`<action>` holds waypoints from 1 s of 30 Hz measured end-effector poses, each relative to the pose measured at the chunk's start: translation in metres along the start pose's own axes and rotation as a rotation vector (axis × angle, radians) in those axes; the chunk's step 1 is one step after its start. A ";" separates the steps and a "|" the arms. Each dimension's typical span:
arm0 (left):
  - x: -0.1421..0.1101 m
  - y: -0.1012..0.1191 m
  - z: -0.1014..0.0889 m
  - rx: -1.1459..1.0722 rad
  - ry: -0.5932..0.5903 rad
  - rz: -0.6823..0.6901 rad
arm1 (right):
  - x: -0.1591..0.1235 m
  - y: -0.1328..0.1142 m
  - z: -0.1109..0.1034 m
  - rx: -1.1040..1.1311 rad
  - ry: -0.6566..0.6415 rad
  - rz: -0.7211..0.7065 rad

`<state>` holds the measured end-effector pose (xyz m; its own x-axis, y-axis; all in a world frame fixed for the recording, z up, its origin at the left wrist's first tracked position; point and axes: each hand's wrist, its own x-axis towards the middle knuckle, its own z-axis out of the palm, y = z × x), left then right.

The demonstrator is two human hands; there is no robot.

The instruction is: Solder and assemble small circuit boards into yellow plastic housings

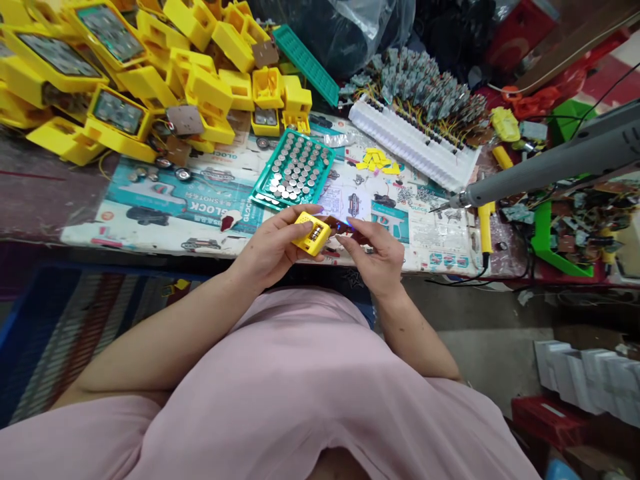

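Note:
My left hand (277, 243) is closed around a small yellow plastic housing (313, 235), its open recess with metallic cells facing up. Close beside it, my right hand (376, 253) pinches a dark brown circuit board (345, 229), where small blue lights glow. The board's near end meets the housing's edge; whether the two are joined I cannot tell. Just beyond my hands, a green tray (326, 175) carries rows of round button cells (295, 170). Small yellow plastic pieces (377, 160) lie in a pile to the right of the tray.
Yellow housings (200, 87) are heaped at the back left. A white foam holder (415, 143) bears wired boards (425, 83). From the right reaches a grey electric screwdriver (540, 157), above a yellow-handled tool (485, 227) and a green bin (555, 247). A blue crate (30, 320) stands below left.

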<state>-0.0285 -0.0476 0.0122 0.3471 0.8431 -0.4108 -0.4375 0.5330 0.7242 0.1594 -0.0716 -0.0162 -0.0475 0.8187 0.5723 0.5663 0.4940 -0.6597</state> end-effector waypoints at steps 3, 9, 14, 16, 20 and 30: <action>0.001 0.000 0.000 0.000 0.005 0.002 | 0.000 0.002 0.000 -0.095 0.048 -0.127; 0.000 -0.004 0.002 0.019 0.006 -0.007 | 0.001 0.004 0.000 -0.180 0.052 -0.218; 0.000 0.001 0.003 -0.005 0.045 0.038 | 0.003 0.004 -0.008 -0.096 0.094 -0.143; 0.002 0.005 0.003 -0.061 0.043 0.001 | 0.001 0.006 -0.013 -0.084 0.125 -0.149; 0.006 0.009 0.004 -0.166 0.018 -0.120 | -0.010 0.009 -0.018 0.038 0.142 -0.022; 0.011 0.001 0.010 0.079 -0.095 -0.150 | -0.015 0.011 -0.029 0.350 0.207 0.449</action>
<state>-0.0172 -0.0386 0.0143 0.4820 0.7420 -0.4659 -0.3094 0.6417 0.7018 0.1900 -0.0869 -0.0180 0.3146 0.9129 0.2602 0.1877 0.2089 -0.9598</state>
